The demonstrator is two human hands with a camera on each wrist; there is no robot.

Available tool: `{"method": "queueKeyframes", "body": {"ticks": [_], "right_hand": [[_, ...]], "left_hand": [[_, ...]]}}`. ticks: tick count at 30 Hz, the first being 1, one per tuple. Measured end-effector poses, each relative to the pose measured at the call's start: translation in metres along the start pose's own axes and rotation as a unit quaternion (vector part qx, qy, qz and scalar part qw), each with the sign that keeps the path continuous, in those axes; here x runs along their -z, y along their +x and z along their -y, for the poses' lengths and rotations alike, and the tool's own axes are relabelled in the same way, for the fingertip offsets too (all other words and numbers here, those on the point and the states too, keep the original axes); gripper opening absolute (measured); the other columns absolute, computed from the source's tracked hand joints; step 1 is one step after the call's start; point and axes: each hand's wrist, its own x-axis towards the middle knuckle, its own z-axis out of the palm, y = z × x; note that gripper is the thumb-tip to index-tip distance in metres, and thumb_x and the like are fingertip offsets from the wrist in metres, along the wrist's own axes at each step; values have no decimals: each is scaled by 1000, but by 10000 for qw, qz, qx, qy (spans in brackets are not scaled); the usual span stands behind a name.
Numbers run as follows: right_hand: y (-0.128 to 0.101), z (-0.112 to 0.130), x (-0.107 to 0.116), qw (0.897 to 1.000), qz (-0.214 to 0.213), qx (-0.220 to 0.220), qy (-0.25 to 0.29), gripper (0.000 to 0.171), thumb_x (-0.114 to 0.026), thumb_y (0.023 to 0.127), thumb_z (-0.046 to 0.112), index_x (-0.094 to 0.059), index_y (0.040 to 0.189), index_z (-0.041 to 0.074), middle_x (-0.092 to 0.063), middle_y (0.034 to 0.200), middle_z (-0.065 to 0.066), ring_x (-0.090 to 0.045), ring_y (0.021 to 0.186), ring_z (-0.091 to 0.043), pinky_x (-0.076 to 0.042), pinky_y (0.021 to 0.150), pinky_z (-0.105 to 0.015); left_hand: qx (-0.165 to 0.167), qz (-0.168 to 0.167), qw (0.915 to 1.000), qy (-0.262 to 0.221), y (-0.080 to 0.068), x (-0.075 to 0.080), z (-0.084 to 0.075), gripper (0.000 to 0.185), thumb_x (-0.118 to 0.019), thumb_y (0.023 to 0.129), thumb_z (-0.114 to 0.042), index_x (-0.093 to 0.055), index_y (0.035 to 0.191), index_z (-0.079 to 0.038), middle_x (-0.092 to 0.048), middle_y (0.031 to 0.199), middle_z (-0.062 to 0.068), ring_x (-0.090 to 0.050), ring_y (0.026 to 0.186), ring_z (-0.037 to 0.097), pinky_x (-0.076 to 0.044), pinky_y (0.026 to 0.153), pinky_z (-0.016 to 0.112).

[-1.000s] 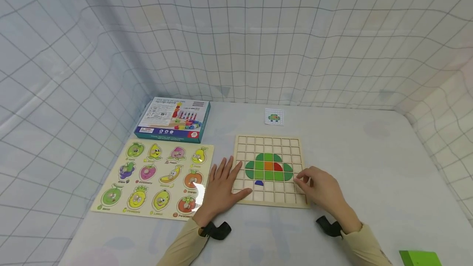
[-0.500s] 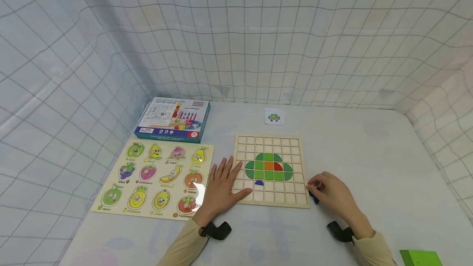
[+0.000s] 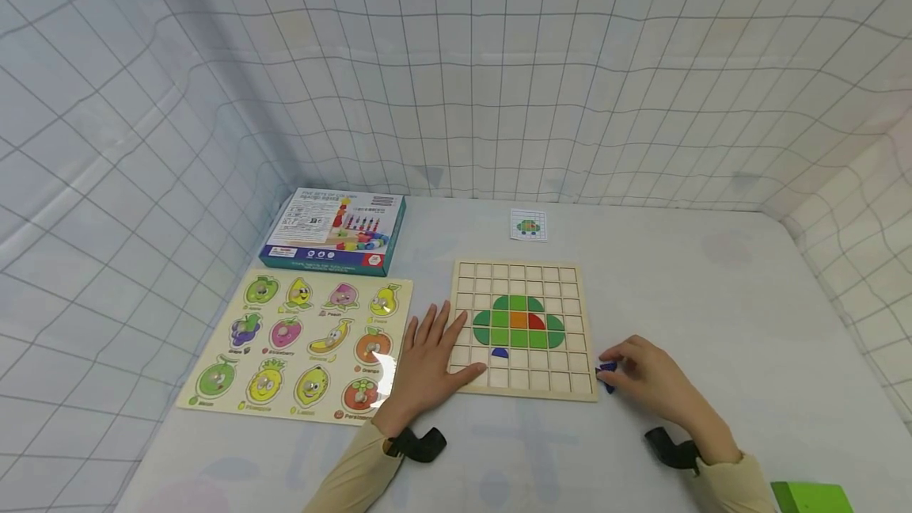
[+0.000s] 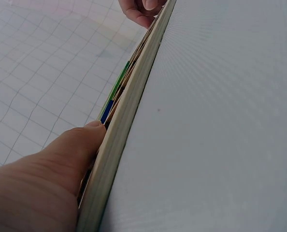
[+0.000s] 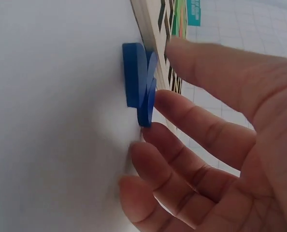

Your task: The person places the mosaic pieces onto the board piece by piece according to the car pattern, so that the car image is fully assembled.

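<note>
We see a pale wooden grid board (image 3: 523, 271) bearing green, orange, red and blue tiles, small dark blue wooden pieces (image 5: 139, 89), a cream fruit puzzle (image 3: 299, 343) in many colours, a teal-edged box (image 3: 335, 229), and a white sheet with grey checks (image 3: 456, 62).

Bright, even light is cast throughout; shadows are kept faint. Wide-angle bending is seen at the edges, and the right hand (image 5: 216, 145) is perhaps slightly blurred.
</note>
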Motion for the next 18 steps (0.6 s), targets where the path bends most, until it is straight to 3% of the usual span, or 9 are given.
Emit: {"method": "queueKeyframes", "body": {"ticks": [4, 11, 18], "right_hand": [[-3, -1, 5, 9999, 91, 45, 103, 24, -81, 75, 15, -71, 97, 11, -55, 85, 5, -49, 73, -11, -44, 61, -25], [-4, -2, 7, 9998, 101, 52, 155, 14, -77, 79, 8, -68, 89, 12, -54, 83, 6, -48, 69, -7, -43, 57, -25], [0, 0, 5, 9987, 94, -496, -56, 16, -80, 76, 20, -68, 85, 13, -52, 78, 4, -45, 66, -11, -39, 56, -25]], "left_hand": [[-14, -20, 10000, 3, 0, 1, 0, 84, -54, 83, -65, -35, 149, -16, -20, 155, 11, -10, 143, 29, -3, 111, 51], [-63, -91, 9999, -26, 1, 2, -1, 83, -57, 83, -63, -37, 148, -14, -23, 154, 13, -12, 142, 32, -5, 110, 53], [-78, -96, 9999, 9, 1, 1, -1, 84, -57, 83, -63, -37, 148, -14, -23, 154, 14, -12, 142, 32, -5, 110, 53]]}}
